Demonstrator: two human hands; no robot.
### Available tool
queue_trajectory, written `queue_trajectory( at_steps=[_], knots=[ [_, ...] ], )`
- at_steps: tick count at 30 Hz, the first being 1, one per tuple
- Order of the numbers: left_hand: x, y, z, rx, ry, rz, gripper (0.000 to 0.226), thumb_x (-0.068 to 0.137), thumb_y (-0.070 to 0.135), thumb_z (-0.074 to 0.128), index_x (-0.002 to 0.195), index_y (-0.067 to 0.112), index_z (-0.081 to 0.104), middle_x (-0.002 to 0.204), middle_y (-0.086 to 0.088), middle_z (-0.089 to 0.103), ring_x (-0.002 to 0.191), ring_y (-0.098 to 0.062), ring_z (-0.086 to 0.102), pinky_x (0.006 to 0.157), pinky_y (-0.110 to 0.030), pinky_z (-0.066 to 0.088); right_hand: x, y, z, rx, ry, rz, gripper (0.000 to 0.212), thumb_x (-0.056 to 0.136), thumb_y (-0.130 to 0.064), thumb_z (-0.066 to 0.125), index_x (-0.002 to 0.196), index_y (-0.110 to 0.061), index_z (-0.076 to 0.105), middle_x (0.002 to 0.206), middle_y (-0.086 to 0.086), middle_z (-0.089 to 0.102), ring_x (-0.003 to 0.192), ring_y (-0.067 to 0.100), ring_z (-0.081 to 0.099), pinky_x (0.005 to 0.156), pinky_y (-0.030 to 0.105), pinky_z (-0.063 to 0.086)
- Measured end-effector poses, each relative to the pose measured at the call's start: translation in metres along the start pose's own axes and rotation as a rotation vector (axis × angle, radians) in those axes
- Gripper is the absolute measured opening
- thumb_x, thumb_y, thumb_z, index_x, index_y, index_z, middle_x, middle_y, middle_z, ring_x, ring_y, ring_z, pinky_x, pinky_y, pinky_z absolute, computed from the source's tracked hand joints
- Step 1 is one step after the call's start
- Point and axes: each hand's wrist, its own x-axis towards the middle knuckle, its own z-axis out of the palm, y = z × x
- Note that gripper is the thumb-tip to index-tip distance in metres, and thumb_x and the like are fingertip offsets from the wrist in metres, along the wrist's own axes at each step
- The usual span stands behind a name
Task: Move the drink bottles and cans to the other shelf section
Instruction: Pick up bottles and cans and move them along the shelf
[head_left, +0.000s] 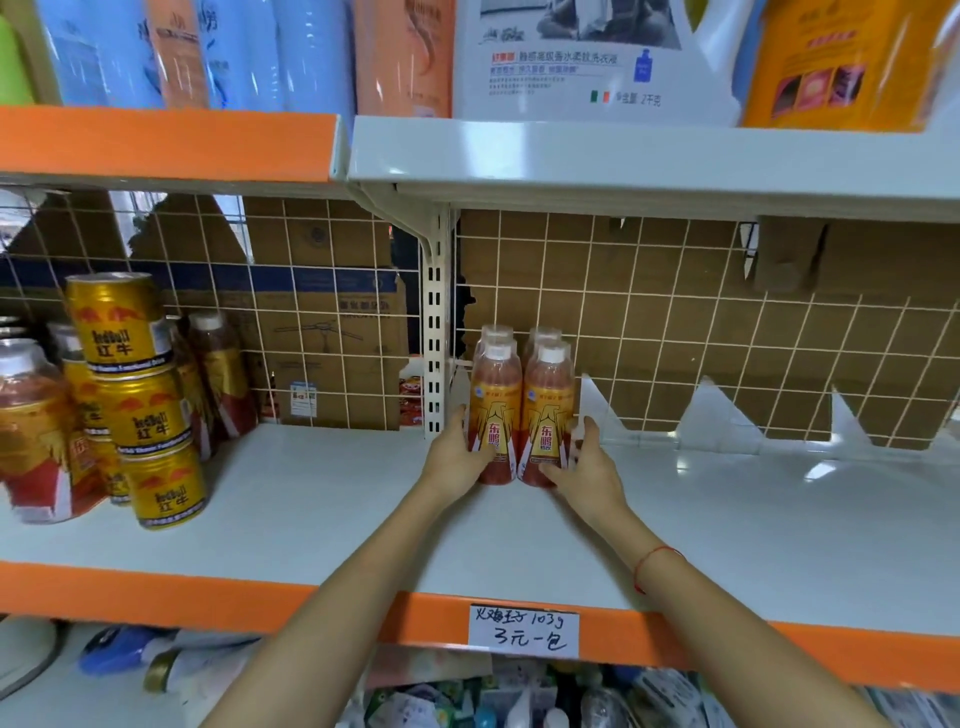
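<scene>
We have both hands at the front pair of drink bottles (522, 410), which stand on the white shelf (322, 499) just right of the slotted upright (435, 332), in the right-hand section. The left hand (457, 457) wraps the left front bottle at its 9 o'clock side; the right hand (587, 467) cups the right front bottle from 3 o'clock, fingers curled at its base. A second pair stands directly behind, at 12 o'clock, touching or nearly so.

Risks, as we judge them:
- The bottles are tall, narrow cylinders with smooth glossy sleeves. Pushed low down, a front bottle could tip back and knock the rear pair against the wire grid (675, 322).
- The shelf surface looks slick and hard, so a released bottle may slide rather than settle.
- If the hands withdraw unevenly, the two front bottles could separate or topple.

At 9 o'clock, well apart in the left section, gold cans (140, 395) are stacked three high beside more bottles (31, 431). The rigid metal cans rest rim on rim, and a careless lift could bring the column down.
</scene>
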Motion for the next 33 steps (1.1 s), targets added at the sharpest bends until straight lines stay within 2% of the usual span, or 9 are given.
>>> queue_trajectory(
  at_steps=[3,7,12,16,20,24,30,33],
  knots=[
    [-0.017,0.01,-0.008,0.011,0.049,-0.008,0.065,0.092,0.022,0.062,0.147,0.013,0.028,0.143,-0.007,0.046,0.131,-0.023,0.044,0.102,-0.032,0.039,-0.017,-0.014,-0.011,-0.012,0.005,-0.004,0.071,0.085,-0.023,0.068,0.143,-0.017,0.027,0.132,0.005,0.054,0.12,0.025,0.052,0.088,0.037,0.045],
    [-0.039,0.026,-0.027,0.054,0.085,-0.011,0.067,0.092,0.022,0.06,0.148,0.011,0.025,0.15,-0.006,0.037,0.138,-0.023,0.035,0.107,-0.032,0.031,-0.035,-0.034,-0.023,0.022,-0.001,-0.06,0.053,0.083,-0.022,0.068,0.127,-0.027,0.04,0.116,-0.004,0.06,0.106,0.016,0.057,0.083,0.036,0.049],
    [-0.064,0.039,-0.062,0.088,0.17,-0.009,0.06,0.093,0.018,0.058,0.146,0.013,0.03,0.145,-0.003,0.043,0.133,-0.021,0.04,0.1,-0.026,0.034,-0.056,-0.064,-0.03,0.095,0.022,-0.074,0.042,0.084,-0.024,0.068,0.117,-0.035,0.044,0.109,-0.009,0.063,0.099,0.009,0.06,0.081,0.03,0.049],
    [-0.086,0.044,-0.088,0.1,0.242,-0.012,0.058,0.093,0.019,0.058,0.145,0.014,0.034,0.145,-0.002,0.043,0.133,-0.02,0.04,0.104,-0.028,0.033,-0.075,-0.085,-0.027,0.126,0.017,-0.084,0.057,0.084,-0.029,0.066,0.134,-0.032,0.038,0.121,-0.004,0.062,0.107,0.018,0.06,0.089,0.042,0.051],
    [-0.114,0.046,-0.108,0.113,0.302,-0.049,0.057,0.092,0.019,0.059,0.144,0.012,0.036,0.144,-0.006,0.045,0.131,-0.021,0.042,0.104,-0.029,0.034,-0.093,-0.103,-0.018,0.131,-0.017,-0.099,0.066,0.085,-0.03,0.065,0.142,-0.021,0.035,0.131,0.0,0.056,0.116,0.02,0.055,0.096,0.039,0.048],
    [-0.143,0.048,-0.126,0.112,0.398,-0.102,0.05,0.093,0.019,0.059,0.138,0.01,0.042,0.137,-0.008,0.05,0.127,-0.023,0.046,0.096,-0.024,0.034,-0.108,-0.117,-0.011,0.138,-0.095,-0.131,0.071,0.087,-0.03,0.064,0.147,-0.019,0.029,0.146,0.002,0.042,0.131,0.021,0.043,0.107,0.039,0.039],
    [-0.194,0.049,-0.159,0.074,0.541,-0.191,0.045,0.093,0.018,0.058,0.135,0.01,0.045,0.13,-0.006,0.054,0.122,-0.02,0.049,0.094,-0.022,0.035,-0.127,-0.146,0.007,0.148,-0.219,-0.242,0.069,0.089,-0.03,0.062,0.148,-0.019,0.028,0.149,0.004,0.037,0.134,0.022,0.037,0.108,0.041,0.036],
    [-0.217,0.046,-0.181,0.05,0.61,-0.218,0.044,0.093,0.019,0.058,0.135,0.012,0.045,0.129,-0.005,0.054,0.122,-0.019,0.05,0.095,-0.025,0.037,-0.137,-0.164,0.019,0.168,-0.279,-0.276,0.068,0.09,-0.03,0.061,0.148,-0.018,0.027,0.149,0.005,0.037,0.133,0.022,0.039,0.104,0.038,0.037]
  ],
)
